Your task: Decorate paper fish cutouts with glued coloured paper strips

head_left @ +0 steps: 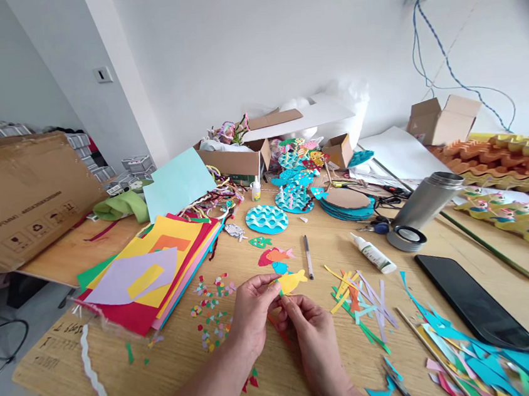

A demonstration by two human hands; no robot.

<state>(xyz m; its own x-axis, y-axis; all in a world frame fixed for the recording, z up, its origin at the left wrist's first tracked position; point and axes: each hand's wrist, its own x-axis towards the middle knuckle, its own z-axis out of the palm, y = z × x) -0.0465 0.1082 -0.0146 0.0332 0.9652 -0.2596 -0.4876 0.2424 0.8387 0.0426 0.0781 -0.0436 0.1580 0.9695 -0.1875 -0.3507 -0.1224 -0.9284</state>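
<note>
My left hand pinches a yellow paper fish between thumb and fingers, its tail pointing right. Close against it, the fingertips of my right hand are pressed together at the fish's lower left end. A bit of green shows there, but what the right fingers hold is hidden. Just beyond my hands lie a blue paper fish, an orange paper fish overlapping a red one, and a green spotted paper fish. Small coloured paper bits are scattered left of my hands.
Coloured paper sheets are stacked at left. A pen, a glue bottle, paper strips, scissors and a black phone lie at right. Behind stand a blue wavy disc and a metal flask.
</note>
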